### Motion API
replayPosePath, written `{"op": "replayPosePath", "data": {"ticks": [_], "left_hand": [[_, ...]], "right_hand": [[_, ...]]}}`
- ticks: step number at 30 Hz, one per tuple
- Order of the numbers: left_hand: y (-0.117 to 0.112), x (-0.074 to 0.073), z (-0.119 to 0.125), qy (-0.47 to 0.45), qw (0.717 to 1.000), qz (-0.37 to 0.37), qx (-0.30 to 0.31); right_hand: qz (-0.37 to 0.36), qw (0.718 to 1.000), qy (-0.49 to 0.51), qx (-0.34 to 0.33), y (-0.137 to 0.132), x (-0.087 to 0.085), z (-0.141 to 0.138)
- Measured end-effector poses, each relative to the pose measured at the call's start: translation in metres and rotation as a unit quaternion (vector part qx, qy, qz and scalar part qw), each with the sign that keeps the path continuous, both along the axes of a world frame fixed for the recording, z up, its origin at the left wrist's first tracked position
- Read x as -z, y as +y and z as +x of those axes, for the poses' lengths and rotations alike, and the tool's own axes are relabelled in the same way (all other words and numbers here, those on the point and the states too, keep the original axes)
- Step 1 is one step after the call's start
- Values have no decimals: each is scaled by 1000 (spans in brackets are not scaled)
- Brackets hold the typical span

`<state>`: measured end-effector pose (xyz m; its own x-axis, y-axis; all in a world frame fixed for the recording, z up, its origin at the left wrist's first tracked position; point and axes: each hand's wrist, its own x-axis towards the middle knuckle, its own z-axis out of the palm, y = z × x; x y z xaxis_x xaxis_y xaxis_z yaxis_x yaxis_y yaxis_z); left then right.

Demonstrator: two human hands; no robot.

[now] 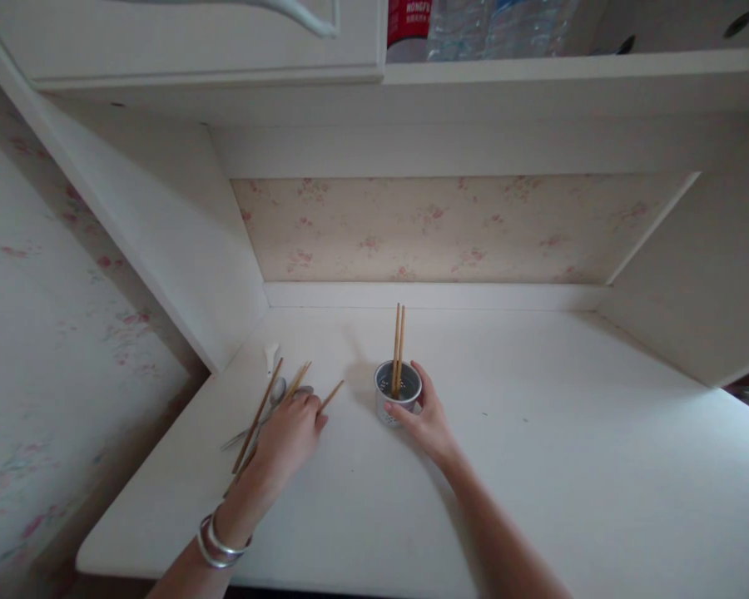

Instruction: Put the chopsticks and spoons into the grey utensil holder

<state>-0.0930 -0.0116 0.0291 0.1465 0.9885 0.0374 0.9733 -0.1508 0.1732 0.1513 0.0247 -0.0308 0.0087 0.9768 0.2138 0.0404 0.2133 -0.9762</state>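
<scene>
A grey perforated utensil holder stands upright on the table, and my right hand is wrapped round its right side. Two wooden chopsticks stand inside it, leaning against its far rim. My left hand is over a loose group of utensils at the left, closed on a chopstick that sticks out past the thumb. More light chopsticks show beyond its knuckles. Beside it lie a darker chopstick, a metal spoon and a white spoon. The left fingertips are mostly hidden.
The white table runs between a left side panel and a right side panel. A low back ledge closes it at the rear. Overhead, a shelf holds plastic bottles behind its edge.
</scene>
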Motion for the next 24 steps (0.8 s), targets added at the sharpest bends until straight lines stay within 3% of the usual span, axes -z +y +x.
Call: {"op": "replayPosePath", "data": {"ticks": [4,7,9,12,15,17,19,21,24], "left_hand": [[-8,11,-9,77,997,-23,-11],[-5,21,-8,79,996,-47,-6],[3,19,-7,59,996,-60,-9],[18,-4,-2,-20,999,-42,-7],[32,-49,11,-152,988,26,16],[42,-79,24,-261,962,72,25],[54,-101,39,-377,918,117,40],[68,-111,54,-452,877,152,52],[87,-105,71,-491,854,163,56]], "right_hand": [[4,1000,9,-8,-1,-1,0],[13,1000,11,-7,-4,-2,0],[15,1000,11,-6,-6,-3,0],[12,1000,9,-7,-7,-4,1],[17,1000,8,-9,-7,-4,1],[18,1000,5,-5,-7,-4,1],[15,1000,0,-1,-7,-4,1],[10,1000,-2,-2,-8,-5,1],[9,1000,3,-6,-10,-8,1]]}}
